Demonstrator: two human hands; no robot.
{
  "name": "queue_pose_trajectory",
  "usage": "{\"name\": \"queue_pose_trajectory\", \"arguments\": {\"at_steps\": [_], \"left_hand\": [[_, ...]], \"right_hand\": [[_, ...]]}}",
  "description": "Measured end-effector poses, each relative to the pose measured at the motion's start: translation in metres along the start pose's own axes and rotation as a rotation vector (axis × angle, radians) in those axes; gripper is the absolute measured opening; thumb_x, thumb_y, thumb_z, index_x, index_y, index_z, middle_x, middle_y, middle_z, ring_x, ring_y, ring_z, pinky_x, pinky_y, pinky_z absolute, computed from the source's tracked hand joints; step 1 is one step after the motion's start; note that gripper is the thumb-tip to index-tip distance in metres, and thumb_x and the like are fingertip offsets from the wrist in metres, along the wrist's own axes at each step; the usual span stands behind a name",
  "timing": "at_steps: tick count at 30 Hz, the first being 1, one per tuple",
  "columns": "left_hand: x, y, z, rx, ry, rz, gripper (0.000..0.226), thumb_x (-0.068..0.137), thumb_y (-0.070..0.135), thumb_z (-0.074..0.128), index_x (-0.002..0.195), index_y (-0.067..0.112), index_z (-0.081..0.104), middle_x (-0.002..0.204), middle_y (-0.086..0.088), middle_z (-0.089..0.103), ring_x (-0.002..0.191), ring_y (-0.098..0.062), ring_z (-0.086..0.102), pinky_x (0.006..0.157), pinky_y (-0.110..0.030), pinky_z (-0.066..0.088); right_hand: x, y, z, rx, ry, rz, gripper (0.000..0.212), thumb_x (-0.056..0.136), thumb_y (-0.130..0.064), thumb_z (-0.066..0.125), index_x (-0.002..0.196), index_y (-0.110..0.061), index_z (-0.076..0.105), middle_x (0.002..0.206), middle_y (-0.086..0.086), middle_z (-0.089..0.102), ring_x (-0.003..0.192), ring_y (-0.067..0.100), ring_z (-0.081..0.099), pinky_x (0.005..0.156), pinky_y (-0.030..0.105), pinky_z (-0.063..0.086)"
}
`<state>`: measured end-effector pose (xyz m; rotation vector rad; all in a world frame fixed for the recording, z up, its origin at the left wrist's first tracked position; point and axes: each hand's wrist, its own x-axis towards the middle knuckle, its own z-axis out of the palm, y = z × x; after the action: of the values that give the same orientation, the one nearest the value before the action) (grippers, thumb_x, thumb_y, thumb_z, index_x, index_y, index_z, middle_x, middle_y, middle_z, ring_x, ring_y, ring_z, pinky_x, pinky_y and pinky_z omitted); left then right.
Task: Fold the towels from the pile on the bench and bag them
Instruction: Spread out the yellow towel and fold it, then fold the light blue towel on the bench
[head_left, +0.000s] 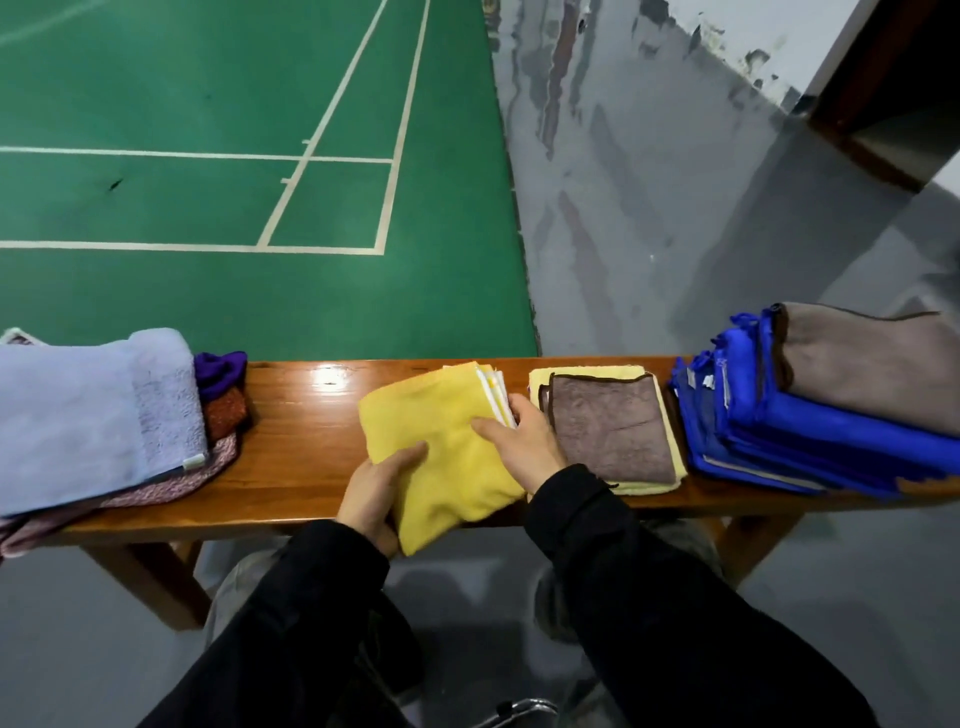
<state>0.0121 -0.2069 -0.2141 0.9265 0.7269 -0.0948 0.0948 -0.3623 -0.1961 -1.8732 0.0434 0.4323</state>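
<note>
On the wooden bench (291, 415), left hand (376, 491) gripped one yellow towel (441, 457) at its near edge, right hand (519, 441) pinched its layered far side, one brown towel (610, 431) just beside.

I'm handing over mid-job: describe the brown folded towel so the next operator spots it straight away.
Start from the long glossy wooden bench. Just right of the yellow towel that both hands hold lies a flat square brown microfibre towel with dark piping, on a pale yellow folded towel that shows around it. Unlike the grey-brown towel further right, it lies low, not atop the blue stack.
</note>
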Motion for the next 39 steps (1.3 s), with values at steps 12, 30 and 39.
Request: {"name": "queue_pose_trajectory", "arguments": {"at_steps": [12, 30, 39], "left_hand": [[0.026, -0.009, 0.147, 0.327, -0.308, 0.278, 0.102, 0.061, 0.023, 0.090, 0.146, 0.014, 0.034, 0.135, -0.005, 0.059, 0.118, -0.024, 0.062, 0.102, -0.050, 0.050], [0.044, -0.054, 0.150, 1.426, -0.272, 1.000, 0.063, 0.100, 0.049, 0.023, 0.147, 0.013, 0.044, 0.155, -0.008, 0.041, 0.150, -0.027, 0.024, 0.121, -0.043, 0.025], [0.020, 0.014, 0.005, 1.110, 0.151, 0.875, 0.041, 0.097, 0.033, 0.046, 0.129, 0.010, 0.058, 0.124, -0.012, 0.062, 0.115, -0.027, 0.056, 0.102, -0.039, 0.044]], "right_hand": [[-0.001, -0.019, -0.162, -0.100, 0.455, -0.119, 0.054, 0.076, -0.031, 0.079, 0.123, -0.031, 0.051, 0.115, 0.007, 0.068, 0.104, 0.028, 0.065, 0.096, 0.041, 0.052], [0.010, 0.031, -0.137, -1.122, 0.158, -0.404, 0.048, 0.101, -0.034, 0.044, 0.148, -0.022, 0.044, 0.160, 0.006, 0.035, 0.152, 0.026, 0.021, 0.124, 0.040, 0.016], [-0.002, -0.026, 0.002, -0.844, -0.074, -0.641, 0.040, 0.094, -0.026, 0.059, 0.134, -0.023, 0.060, 0.149, 0.002, 0.050, 0.143, 0.020, 0.037, 0.120, 0.033, 0.025]]}}
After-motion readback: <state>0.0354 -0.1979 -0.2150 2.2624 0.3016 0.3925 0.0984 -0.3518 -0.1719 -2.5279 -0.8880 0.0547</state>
